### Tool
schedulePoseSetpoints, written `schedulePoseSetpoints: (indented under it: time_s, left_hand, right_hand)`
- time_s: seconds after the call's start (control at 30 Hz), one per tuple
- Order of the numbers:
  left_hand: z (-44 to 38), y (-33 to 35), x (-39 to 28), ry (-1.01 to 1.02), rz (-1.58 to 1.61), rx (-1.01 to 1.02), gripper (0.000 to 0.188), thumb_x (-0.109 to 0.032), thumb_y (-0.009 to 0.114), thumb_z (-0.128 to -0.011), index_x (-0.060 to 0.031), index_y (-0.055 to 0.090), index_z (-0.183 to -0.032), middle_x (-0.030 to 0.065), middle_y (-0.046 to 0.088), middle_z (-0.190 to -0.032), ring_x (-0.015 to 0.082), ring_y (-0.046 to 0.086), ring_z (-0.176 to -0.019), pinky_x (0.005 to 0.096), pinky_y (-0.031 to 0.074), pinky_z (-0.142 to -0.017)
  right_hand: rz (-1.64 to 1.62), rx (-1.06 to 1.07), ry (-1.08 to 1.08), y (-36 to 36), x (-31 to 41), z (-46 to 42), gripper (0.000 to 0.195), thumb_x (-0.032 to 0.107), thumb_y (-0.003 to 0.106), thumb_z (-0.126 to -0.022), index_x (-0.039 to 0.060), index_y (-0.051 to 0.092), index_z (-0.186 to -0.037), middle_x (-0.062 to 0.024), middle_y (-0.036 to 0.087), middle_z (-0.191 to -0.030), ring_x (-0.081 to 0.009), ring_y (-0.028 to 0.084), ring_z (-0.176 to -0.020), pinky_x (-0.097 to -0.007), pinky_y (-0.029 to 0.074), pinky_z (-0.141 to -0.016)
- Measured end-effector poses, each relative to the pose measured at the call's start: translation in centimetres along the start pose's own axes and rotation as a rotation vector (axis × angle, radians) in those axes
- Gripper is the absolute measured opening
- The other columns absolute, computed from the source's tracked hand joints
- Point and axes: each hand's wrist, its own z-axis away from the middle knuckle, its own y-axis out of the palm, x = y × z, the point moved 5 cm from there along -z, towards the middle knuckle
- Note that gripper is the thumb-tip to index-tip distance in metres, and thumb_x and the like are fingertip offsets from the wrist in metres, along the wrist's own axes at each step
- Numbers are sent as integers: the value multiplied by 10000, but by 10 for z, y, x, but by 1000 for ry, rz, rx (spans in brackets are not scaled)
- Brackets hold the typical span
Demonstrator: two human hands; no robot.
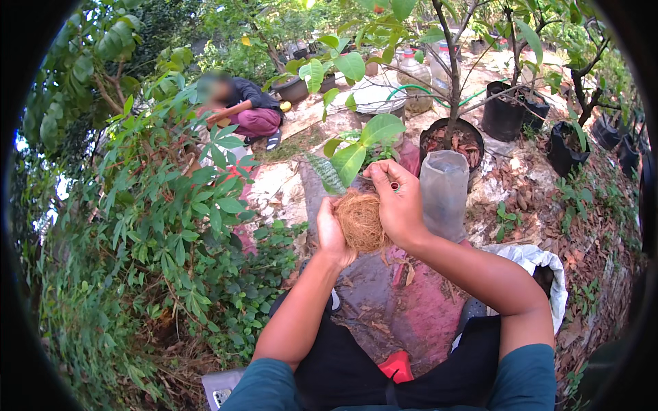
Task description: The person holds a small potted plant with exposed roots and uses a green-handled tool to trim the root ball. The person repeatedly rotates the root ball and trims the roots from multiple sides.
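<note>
A round wad of brown coir-like fibre (360,221) rests in my left hand (331,231), whose fingers cup it from the left and below. At its upper right is my right hand (398,200), thumb and forefinger pinched together over the wad; what lies between those fingertips is too small to tell. A small ring-like thing with a red rim (395,186) shows at the curled fingers of this hand. Broad green leaves (349,162), one of them pale and speckled, stand just above the wad. Behind my right wrist is a cloudy plastic container (444,195), upright.
Another person (247,105) squats at the upper left beyond leafy shrubs (180,205). A black pot (426,146) with a small tree and several black grow bags (501,115) stand at the upper right. A white sack (558,287) lies by my right elbow, a red plastic object (397,366) between my legs.
</note>
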Motion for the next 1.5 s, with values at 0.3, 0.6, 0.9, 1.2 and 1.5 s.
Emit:
schedulePoseSetpoints:
  time_s: [0.3,0.6,0.9,1.2,1.5]
  left_hand:
    - [15,24,9,-157,32,164,605,-457,230,-997,-75,491,-1386,166,570,-1365,330,584,-1248,539,497,-1038]
    - [22,25,-16,-13,-54,204,536,-378,296,-995,-56,493,-1375,161,572,-1360,294,590,-1236,487,495,-1050]
    - [17,33,-32,424,176,159,271,-180,382,-1023,-46,488,-1233,109,621,-1155,187,639,-1054,364,539,-924]
    - [22,24,-30,334,444,115,422,-405,396,-1080,-77,448,-1340,124,613,-1238,210,650,-1076,388,551,-916]
    - [36,-20,-75,56,663,458,544,-477,352,-1061,-67,497,-1388,162,604,-1317,319,627,-1188,454,580,-993]
  right_hand:
    - [93,19,-90,-15,18,-8,205,159,607,-992,-37,664,-973,-129,694,-820,-141,649,-784,-322,490,-702]
    - [600,251,-373,-8,60,-20,154,155,674,-913,3,697,-905,-182,685,-803,-385,654,-782,-448,494,-687]
    - [831,305,-366,30,126,2,104,80,688,-901,-22,710,-905,-171,690,-770,-304,672,-649,-368,511,-619]
    - [998,604,-535,81,110,64,239,29,663,-864,44,670,-1102,-155,679,-773,-302,669,-642,-398,512,-578]
    - [347,585,442,36,40,66,191,161,608,-1018,-4,695,-977,57,495,-679,-27,368,-591,-230,282,-532]
